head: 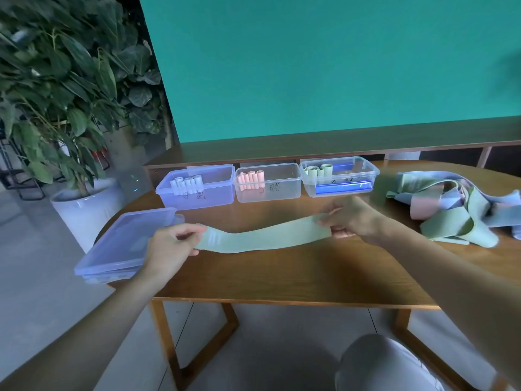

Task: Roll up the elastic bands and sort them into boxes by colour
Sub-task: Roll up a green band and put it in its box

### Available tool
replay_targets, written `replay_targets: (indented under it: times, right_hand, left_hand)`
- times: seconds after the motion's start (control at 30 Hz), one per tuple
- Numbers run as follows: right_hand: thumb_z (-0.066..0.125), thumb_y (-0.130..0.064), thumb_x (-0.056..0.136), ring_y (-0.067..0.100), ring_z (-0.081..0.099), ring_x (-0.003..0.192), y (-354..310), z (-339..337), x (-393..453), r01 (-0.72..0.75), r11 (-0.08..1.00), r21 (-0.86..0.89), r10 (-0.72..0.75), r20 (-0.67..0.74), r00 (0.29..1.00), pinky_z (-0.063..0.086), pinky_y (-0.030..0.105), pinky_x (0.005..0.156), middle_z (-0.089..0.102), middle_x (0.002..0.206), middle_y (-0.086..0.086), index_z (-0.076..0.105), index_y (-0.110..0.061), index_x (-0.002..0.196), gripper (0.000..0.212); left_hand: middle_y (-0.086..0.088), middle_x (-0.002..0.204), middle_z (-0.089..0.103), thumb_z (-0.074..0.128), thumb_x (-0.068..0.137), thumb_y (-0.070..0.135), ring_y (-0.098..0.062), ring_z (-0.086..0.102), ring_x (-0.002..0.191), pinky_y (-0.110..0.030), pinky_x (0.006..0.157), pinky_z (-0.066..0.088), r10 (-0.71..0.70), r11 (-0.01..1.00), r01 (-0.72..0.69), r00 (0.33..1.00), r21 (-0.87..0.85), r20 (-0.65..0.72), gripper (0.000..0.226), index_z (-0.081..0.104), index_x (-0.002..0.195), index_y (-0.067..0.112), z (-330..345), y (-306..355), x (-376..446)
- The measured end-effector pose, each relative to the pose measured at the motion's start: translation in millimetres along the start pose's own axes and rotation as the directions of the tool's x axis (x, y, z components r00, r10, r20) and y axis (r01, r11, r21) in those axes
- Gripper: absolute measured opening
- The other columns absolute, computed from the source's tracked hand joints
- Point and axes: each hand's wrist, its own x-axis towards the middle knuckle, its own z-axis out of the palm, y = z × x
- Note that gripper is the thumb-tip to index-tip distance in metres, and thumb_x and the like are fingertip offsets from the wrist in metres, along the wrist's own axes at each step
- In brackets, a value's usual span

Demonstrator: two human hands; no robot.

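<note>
Your left hand (172, 244) pinches the left end of a green band (259, 238), thumb on top and fingers curled beneath, the forearm running in from the lower left. Your right hand (352, 218) grips the band's right end, thumb under the edge and fingers folded over the top, the wrist bent slightly inward and the forearm coming in from the lower right. The band hangs stretched between both hands just above the table (282, 277), sagging a little in the middle, unrolled. Behind it, three clear boxes stand in a row along the far edge: the left box (197, 190) holds pale lilac rolls, the middle box (267, 184) holds pink rolls, the right box (338, 179) holds green rolls at its back left corner plus something blue you cannot identify. A stack of lids (124, 246) lies at the table's left edge, partly under your left wrist. To the right of your right hand, well apart from the boxes, a tangled pile of bands (456, 210) in green, pink and lilac rests on the table. A potted plant (56, 94) stands on the floor at left.
</note>
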Motion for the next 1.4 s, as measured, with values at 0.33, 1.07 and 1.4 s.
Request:
replay_targets:
  times: [0.33, 1.07, 1.4]
  right_hand:
    - [0.079, -0.017, 0.087, 0.017, 0.066, 0.089, -21, 31, 72, 0.190, 0.976, -0.102, -0.215, -0.379, 0.900, 0.047, 0.017, 0.069, 0.074, 0.095, 0.003, 0.074, -0.008, 0.094, 0.012]
    - [0.066, -0.028, 0.097, 0.019, 0.065, 0.108, 10, 74, 41, 0.194, 0.949, -0.248, -0.266, -0.302, 0.915, 0.040, 0.018, 0.087, 0.072, 0.116, 0.003, 0.072, -0.012, 0.118, 0.027]
    - [0.067, -0.036, 0.096, 0.000, 0.065, 0.097, 19, 64, -33, 0.312, 0.898, -0.311, -0.349, -0.068, 0.935, 0.039, 0.003, 0.081, 0.073, 0.104, -0.017, 0.075, -0.025, 0.107, 0.017]
  left_hand:
    - [-0.003, 0.085, 0.077, 0.066, 0.095, 0.013, -0.020, 0.074, 0.081, -0.037, 0.077, 0.062, 0.042, 0.982, -0.001, 0.976, -0.186, 0.215, 0.017, 0.079, 0.104, 0.019, 23, 26, -58]
    - [0.004, 0.089, 0.078, 0.070, 0.092, 0.016, -0.015, 0.075, 0.084, -0.031, 0.070, 0.061, 0.011, 0.962, 0.068, 0.958, -0.264, 0.286, 0.016, 0.076, 0.107, 0.019, 67, 52, -108]
    - [-0.001, 0.093, 0.077, 0.066, 0.095, 0.012, -0.017, 0.075, 0.088, -0.034, 0.071, 0.061, 0.024, 0.915, 0.129, 0.928, -0.382, 0.372, 0.027, 0.069, 0.121, 0.018, 97, 62, -136]
